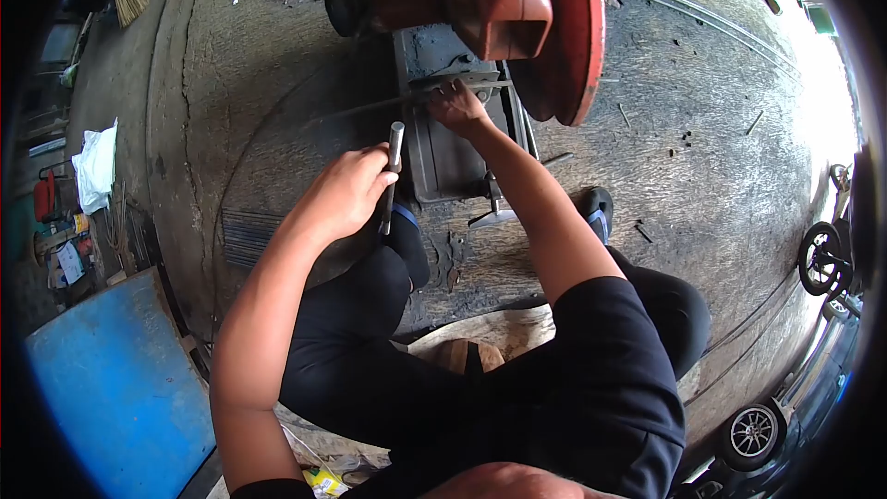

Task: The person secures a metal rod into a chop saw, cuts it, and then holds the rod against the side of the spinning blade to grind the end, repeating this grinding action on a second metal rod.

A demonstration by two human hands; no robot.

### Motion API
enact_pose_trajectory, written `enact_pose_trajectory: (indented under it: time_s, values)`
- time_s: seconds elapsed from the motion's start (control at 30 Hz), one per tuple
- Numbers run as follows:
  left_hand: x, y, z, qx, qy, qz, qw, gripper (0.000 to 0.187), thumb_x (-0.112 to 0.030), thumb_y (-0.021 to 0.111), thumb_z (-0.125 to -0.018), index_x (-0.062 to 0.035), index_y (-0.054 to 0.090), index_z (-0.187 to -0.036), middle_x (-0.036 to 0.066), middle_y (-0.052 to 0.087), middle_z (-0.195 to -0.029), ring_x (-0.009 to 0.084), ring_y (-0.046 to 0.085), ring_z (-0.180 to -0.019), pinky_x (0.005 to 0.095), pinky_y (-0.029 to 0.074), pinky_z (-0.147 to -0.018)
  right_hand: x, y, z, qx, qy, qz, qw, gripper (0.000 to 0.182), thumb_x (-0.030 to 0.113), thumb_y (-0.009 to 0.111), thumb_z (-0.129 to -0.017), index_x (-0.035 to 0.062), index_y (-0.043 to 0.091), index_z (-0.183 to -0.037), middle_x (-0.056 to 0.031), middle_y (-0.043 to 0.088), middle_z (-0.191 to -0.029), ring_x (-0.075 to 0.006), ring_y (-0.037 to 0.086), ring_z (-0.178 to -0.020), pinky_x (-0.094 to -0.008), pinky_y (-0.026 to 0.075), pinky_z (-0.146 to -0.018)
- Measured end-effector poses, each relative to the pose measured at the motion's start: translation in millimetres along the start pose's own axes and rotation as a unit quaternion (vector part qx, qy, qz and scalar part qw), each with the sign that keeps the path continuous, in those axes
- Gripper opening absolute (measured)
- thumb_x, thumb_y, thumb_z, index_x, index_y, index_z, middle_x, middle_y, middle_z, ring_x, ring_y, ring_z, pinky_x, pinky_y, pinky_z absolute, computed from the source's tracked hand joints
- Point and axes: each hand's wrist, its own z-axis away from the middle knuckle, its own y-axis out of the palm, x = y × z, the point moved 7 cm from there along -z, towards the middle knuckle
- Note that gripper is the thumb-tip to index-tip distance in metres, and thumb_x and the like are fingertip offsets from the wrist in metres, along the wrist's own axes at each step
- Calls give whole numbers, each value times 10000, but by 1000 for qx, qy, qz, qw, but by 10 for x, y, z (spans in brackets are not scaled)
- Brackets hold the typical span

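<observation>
My left hand is closed around a short metal bar, held upright, bright at its top end and darker lower down. My right hand reaches to the vise of a red cut-off saw. Its fingers curl over a thin metal rod that lies across the saw's grey base; the fingertips are partly hidden. To the right of that hand hangs the saw's round red guard. A crank handle sticks out at the base's near end.
A bundle of dark rods lies on the worn floor at left. A blue panel stands at lower left. Long rods and scattered offcuts lie to the right. My feet flank the saw base. A car stands at far right.
</observation>
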Motion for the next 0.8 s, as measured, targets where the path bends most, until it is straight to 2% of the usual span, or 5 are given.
enact_pose_trajectory:
  time_s: [0.17,0.3,0.5,0.6,0.8]
  values:
    - [-40,-31,-46,-4,12,-9,1000,145,-97,542,-919,25,570,-992,231,635,-899,405,619,-887,431,474,-756,15,26,74,31,12,8,999,159,181,532,-802,120,653,-884,-91,625,-1123,-292,589,-1078,-470,454,-885]
    - [-117,-11,-55,-35,36,-12,999,156,-102,554,-910,27,571,-995,237,631,-907,418,611,-904,436,473,-763,199,-906,421,64,-74,-140,985,234,144,586,-752,124,650,-976,-136,683,-872,-324,675,-861,-434,534,-770]
    - [-754,290,160,-67,186,-33,980,221,-152,566,-898,13,590,-1045,229,644,-974,416,609,-950,460,489,-799,360,-2161,1144,175,63,-486,854,454,380,719,-808,119,625,-1167,-146,693,-980,-329,663,-933,-420,506,-842]
    - [-1217,569,198,-52,230,-39,971,269,-198,574,-901,16,584,-1064,243,634,-958,418,613,-927,468,485,-778,223,-2514,1511,123,151,-531,825,358,349,705,-834,58,668,-1040,-169,692,-933,-342,660,-936,-412,504,-813]
    - [-1720,886,-134,-170,221,74,958,251,-152,590,-887,4,596,-1084,221,644,-966,401,631,-885,448,498,-743,-475,-2652,2156,67,270,-606,745,243,189,598,-928,-12,626,-1061,-134,694,-914,-179,657,-871,-352,509,-765]
